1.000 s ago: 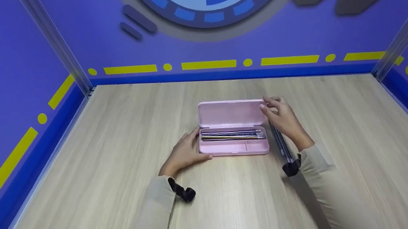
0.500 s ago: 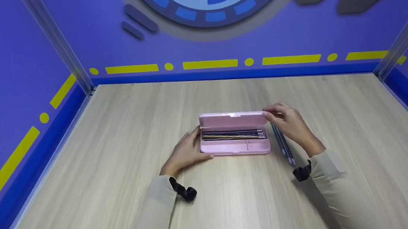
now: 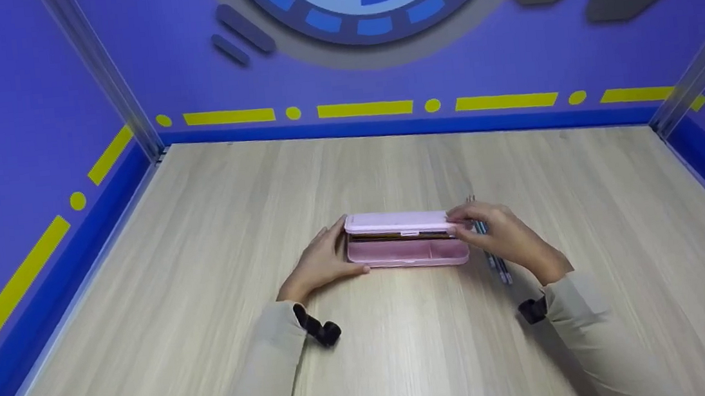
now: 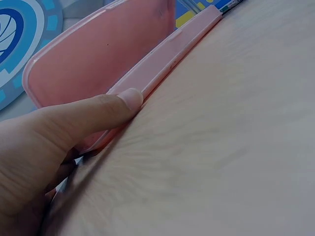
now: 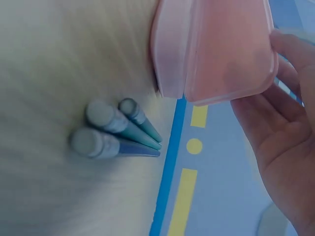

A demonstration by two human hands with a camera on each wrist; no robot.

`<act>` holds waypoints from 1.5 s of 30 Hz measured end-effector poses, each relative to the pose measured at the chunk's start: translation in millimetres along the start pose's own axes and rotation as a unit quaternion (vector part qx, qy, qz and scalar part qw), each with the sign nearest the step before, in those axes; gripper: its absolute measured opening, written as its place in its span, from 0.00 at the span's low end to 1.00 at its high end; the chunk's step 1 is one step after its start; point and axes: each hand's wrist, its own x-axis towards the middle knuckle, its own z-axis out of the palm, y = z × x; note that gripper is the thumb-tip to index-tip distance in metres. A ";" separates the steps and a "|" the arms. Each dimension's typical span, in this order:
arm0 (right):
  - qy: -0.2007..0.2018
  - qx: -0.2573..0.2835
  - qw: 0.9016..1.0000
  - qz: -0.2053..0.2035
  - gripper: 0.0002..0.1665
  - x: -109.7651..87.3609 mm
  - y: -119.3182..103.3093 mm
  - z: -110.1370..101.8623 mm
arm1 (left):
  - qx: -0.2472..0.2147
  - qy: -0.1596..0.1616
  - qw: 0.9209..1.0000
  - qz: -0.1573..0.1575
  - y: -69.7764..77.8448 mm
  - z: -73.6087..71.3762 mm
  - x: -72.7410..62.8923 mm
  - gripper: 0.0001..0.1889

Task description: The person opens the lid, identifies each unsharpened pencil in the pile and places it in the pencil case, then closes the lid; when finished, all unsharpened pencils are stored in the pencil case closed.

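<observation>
A pink pencil case (image 3: pixel 390 256) lies on the table with its hinged lid (image 3: pixel 396 219) partly lowered. My left hand (image 3: pixel 317 265) grips the case's left end, thumb along the front wall and fingers round the side. At the lid's right corner, my right hand (image 3: pixel 511 237) pinches the edge between thumb and fingers. Under the lid a strip of the pencils (image 3: pixel 379 237) in the back compartment shows; the front compartments hold nothing visible. Beside the right end lie three loose pencils (image 5: pixel 115 120), partly covered by my right hand in the head view.
The wooden table (image 3: pixel 249 201) is bordered by blue walls (image 3: pixel 341 82) with yellow markings at the back and sides. Each wrist carries a black camera mount (image 3: pixel 327 334).
The lid has swung forward and down from upright, with my right hand moving down along with it. My left hand has stayed on the case's left end.
</observation>
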 end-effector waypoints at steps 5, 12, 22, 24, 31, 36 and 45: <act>-0.036 -0.062 0.997 -0.016 0.20 -3.4 -4.8 2.1 | 0.002 0.001 1.000 0.020 0.3 -0.2 1.0 0.60; -0.045 -0.140 0.988 -0.047 0.26 -7.6 -10.0 6.2 | -0.001 0.000 1.000 0.016 1.1 -0.1 1.7 0.61; -0.075 -0.193 0.975 -0.075 0.21 -9.5 -15.7 11.8 | 0.001 0.000 1.000 0.010 2.1 0.0 1.4 0.59; -0.074 -0.192 0.975 -0.085 0.21 -9.1 -15.4 12.4 | 0.000 -0.002 1.000 0.008 2.1 0.2 1.3 0.59; -0.076 -0.185 0.975 -0.093 0.20 -8.2 -14.4 14.9 | 0.003 -0.001 1.000 0.013 1.9 0.6 1.6 0.59; -0.088 -0.183 0.977 -0.056 0.20 -9.4 -15.7 17.3 | 0.009 -0.004 1.000 0.016 1.7 1.0 2.1 0.59; -0.099 -0.209 0.971 -0.059 0.24 -12.9 -23.7 21.3 | 0.011 -0.001 1.000 0.025 0.7 -0.6 0.4 0.58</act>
